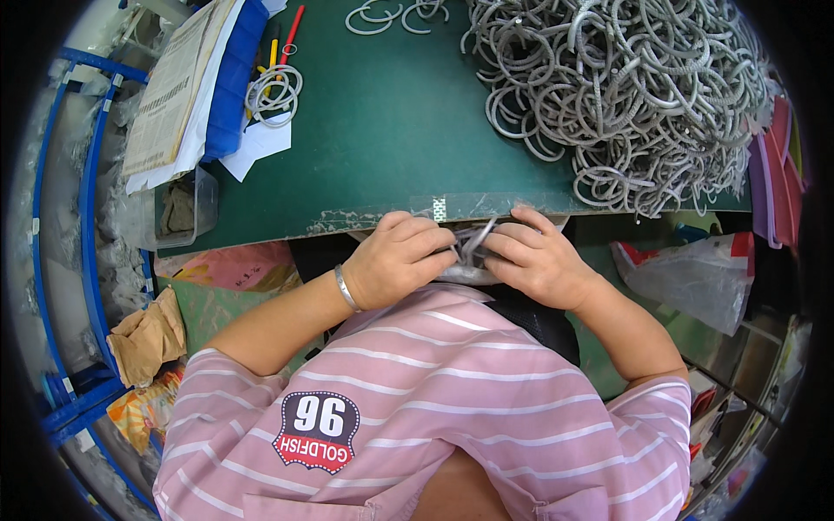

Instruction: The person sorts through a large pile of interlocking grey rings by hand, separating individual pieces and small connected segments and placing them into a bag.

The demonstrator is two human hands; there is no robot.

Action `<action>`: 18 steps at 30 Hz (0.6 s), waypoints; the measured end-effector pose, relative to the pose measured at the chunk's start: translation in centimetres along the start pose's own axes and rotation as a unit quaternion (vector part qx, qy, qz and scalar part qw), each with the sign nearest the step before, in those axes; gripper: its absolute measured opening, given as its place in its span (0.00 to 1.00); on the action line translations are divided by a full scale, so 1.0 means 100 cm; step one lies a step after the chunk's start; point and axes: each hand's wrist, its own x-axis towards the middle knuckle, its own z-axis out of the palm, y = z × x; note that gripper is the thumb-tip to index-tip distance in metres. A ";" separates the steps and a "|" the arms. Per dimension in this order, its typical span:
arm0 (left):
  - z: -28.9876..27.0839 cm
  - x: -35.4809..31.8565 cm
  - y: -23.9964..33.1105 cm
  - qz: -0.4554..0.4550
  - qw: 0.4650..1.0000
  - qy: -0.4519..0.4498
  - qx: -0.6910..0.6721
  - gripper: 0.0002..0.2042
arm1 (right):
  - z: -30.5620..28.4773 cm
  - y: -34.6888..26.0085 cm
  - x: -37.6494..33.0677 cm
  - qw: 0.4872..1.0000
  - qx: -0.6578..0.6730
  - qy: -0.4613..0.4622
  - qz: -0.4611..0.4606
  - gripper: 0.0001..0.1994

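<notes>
Just below the table's front edge, my left hand [395, 262] and my right hand [540, 262] face each other with fingers curled. Between them are several grey bangle-like rings [473, 241], partly covered by my fingers. My left fingers are closed on the rings' left side; my right thumb and fingers pinch their right side. Exactly how many each hand holds is hidden. A whitish, bag-like surface [469, 275] shows under the rings. A large heap of similar grey open rings [625, 95] covers the table's far right.
The green table [373, 130] has clear tape along its front edge. Loose rings [373, 16] lie at the back. Left are a blue bin [236, 78], papers, pens, coiled rings [274, 91] and a clear tub [205, 204]. A plastic bag [691, 276] hangs right; blue shelving [87, 191] stands left.
</notes>
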 end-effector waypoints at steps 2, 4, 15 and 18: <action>-0.006 0.003 -0.007 0.009 0.999 -0.009 -0.038 0.09 | -0.001 0.002 0.001 1.000 0.007 0.011 -0.005 0.07; -0.012 0.010 -0.015 -0.014 0.998 0.059 -0.033 0.09 | -0.001 0.003 0.003 0.999 0.021 0.043 -0.003 0.09; -0.059 0.159 -0.236 -0.361 0.905 0.175 0.141 0.40 | 0.012 0.035 0.044 0.977 -0.031 0.192 0.081 0.12; -0.084 0.190 -0.289 -0.299 0.898 0.289 0.143 0.44 | 0.013 0.035 0.046 0.977 -0.021 0.181 0.107 0.13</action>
